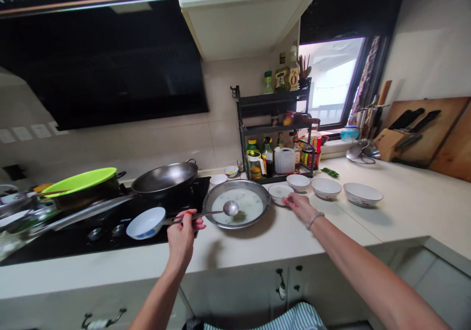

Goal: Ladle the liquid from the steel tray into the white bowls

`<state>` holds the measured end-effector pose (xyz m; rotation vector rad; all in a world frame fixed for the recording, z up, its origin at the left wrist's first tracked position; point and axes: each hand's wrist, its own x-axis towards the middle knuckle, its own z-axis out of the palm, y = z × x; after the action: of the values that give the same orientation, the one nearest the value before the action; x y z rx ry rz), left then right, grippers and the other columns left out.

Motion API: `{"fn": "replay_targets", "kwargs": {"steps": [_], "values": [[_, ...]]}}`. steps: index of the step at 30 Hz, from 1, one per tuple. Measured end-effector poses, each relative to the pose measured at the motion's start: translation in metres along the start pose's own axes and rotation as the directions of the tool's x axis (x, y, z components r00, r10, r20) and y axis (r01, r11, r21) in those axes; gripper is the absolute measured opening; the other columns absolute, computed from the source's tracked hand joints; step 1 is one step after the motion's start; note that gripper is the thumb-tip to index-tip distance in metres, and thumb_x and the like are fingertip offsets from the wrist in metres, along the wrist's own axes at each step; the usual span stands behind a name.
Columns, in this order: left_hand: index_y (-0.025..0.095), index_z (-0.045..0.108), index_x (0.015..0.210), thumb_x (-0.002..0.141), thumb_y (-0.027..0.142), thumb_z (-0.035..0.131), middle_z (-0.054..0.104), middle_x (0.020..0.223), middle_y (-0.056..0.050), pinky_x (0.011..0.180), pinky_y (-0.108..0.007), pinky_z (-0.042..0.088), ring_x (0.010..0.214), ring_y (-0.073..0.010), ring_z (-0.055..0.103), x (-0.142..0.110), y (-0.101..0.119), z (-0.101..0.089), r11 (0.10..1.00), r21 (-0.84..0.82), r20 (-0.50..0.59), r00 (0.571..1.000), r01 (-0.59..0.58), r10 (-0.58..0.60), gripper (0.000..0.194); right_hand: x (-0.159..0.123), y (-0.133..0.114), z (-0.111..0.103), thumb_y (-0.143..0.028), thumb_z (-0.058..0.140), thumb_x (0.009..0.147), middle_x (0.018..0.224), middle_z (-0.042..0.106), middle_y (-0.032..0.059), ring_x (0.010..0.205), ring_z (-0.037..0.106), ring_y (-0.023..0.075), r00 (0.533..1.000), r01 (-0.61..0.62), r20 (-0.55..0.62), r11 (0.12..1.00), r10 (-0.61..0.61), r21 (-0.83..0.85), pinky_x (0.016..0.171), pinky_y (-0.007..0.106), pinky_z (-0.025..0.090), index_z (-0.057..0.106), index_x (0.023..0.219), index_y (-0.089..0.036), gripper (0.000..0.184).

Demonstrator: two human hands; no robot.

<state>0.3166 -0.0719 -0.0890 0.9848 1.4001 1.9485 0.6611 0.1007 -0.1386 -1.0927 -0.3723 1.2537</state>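
One ladle (pixel 231 208) is in the left hand (pixel 184 227), low and left of centre in the frame, with the fingers closed around its handle. The ladle's head is over the pale liquid in a metal basin (pixel 207 205) at mid-frame; whether it touches the liquid I cannot tell. Just right of the basin, the right hand (pixel 300 207), fingers partly bent, grips the right edge of a small bowl (pixel 274 201) on the table (pixel 250 249). Three white bowls (pixel 327 190) stand farther right. Left of centre, a wok (pixel 165 179) sits on the stove (pixel 66 246), behind a blue-patterned bowl (pixel 146 223).
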Motion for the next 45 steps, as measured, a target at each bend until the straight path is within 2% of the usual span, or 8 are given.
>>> {"fn": "replay_targets", "kwargs": {"steps": [15,22,30,35,36,39,42,45], "values": [[0.011,0.061,0.088,0.076,0.045,0.058,0.065,0.057,-0.004,0.052,-0.031,0.055,0.048,-0.0177,0.064,0.000,-0.001,0.013,1.000,-0.014,0.035,0.999,-0.016,0.017,0.036,0.026,0.006,0.012,0.004,0.066,0.049,0.058,0.055,-0.0037,0.047,0.058,0.0132,0.995,0.095,0.035,0.995,-0.094,-0.023,0.043,0.026,0.055,0.044,0.064,-0.022,0.037],[0.011,0.061,0.085,0.075,0.047,0.057,0.064,0.056,-0.004,0.052,-0.030,0.053,0.048,-0.0189,0.065,0.004,0.000,0.019,0.999,0.038,0.052,0.999,-0.014,0.012,0.037,0.024,0.001,0.015,-0.002,0.065,0.057,0.058,0.051,-0.0028,0.057,0.058,0.0154,0.986,0.146,0.093,0.986,-0.139,-0.077,0.056,0.031,0.058,0.044,0.062,-0.022,0.029],[0.014,0.060,0.085,0.082,0.041,0.048,0.065,0.058,-0.005,0.051,-0.029,0.052,0.048,-0.0197,0.064,-0.001,0.006,0.025,0.974,0.184,0.155,0.982,-0.134,0.106,0.030,-0.013,-0.004,0.010,-0.007,0.065,0.056,0.050,0.050,-0.0037,0.045,0.051,0.0111,0.965,0.245,0.135,0.961,-0.227,-0.132,0.042,0.022,0.049,0.045,0.058,-0.021,0.024],[0.016,0.062,0.080,0.083,0.031,0.050,0.059,0.052,-0.002,0.048,-0.025,0.045,0.045,-0.0172,0.059,-0.002,0.021,0.044,0.876,0.372,0.361,0.918,-0.306,0.168,0.019,-0.082,-0.017,0.022,-0.017,0.073,0.056,0.059,0.060,0.0000,0.047,0.052,0.0098,0.913,0.354,0.272,0.923,-0.306,-0.150,0.037,0.018,0.041,0.063,0.083,-0.014,0.028],[0.016,0.062,0.078,0.083,0.028,0.051,0.059,0.053,-0.002,0.047,-0.024,0.044,0.044,-0.0163,0.058,-0.002,0.023,0.051,0.856,0.393,0.416,0.895,-0.337,0.161,0.017,-0.101,-0.020,0.027,-0.021,0.075,0.057,0.064,0.062,0.0017,0.048,0.052,0.0099,0.886,0.378,0.349,0.912,-0.306,-0.161,0.037,0.019,0.041,0.066,0.090,-0.013,0.036],[0.015,0.065,0.076,0.083,0.019,0.050,0.065,0.066,-0.006,0.059,-0.025,0.046,0.056,-0.0159,0.061,-0.004,0.029,0.073,0.719,0.434,0.637,0.749,-0.543,0.181,0.017,-0.155,-0.024,0.042,-0.030,0.074,0.064,0.094,0.066,0.0088,0.061,0.058,0.0129,0.659,0.561,0.712,0.788,-0.240,-0.253,0.040,0.022,0.045,0.061,0.117,-0.014,0.057],[0.014,0.069,0.078,0.082,0.013,0.049,0.069,0.080,-0.011,0.073,-0.029,0.048,0.073,-0.0197,0.064,-0.006,0.033,0.092,0.543,0.410,0.799,0.576,-0.733,0.174,0.021,-0.184,-0.021,0.049,-0.031,0.072,0.069,0.106,0.062,0.0102,0.064,0.058,0.0123,0.491,0.759,0.832,0.596,-0.257,-0.264,0.048,0.025,0.050,0.059,0.123,-0.018,0.057],[0.012,0.071,0.084,0.074,0.006,0.054,0.070,0.085,-0.011,0.075,-0.028,0.048,0.078,-0.0208,0.065,-0.007,0.034,0.104,0.508,0.324,0.888,0.441,-0.798,0.127,0.020,-0.183,-0.007,0.053,-0.029,0.065,0.077,0.099,0.063,0.0086,0.070,0.059,0.0148,0.326,0.913,0.862,0.366,-0.387,-0.181,0.060,0.029,0.053,0.065,0.115,-0.020,0.039]]}}
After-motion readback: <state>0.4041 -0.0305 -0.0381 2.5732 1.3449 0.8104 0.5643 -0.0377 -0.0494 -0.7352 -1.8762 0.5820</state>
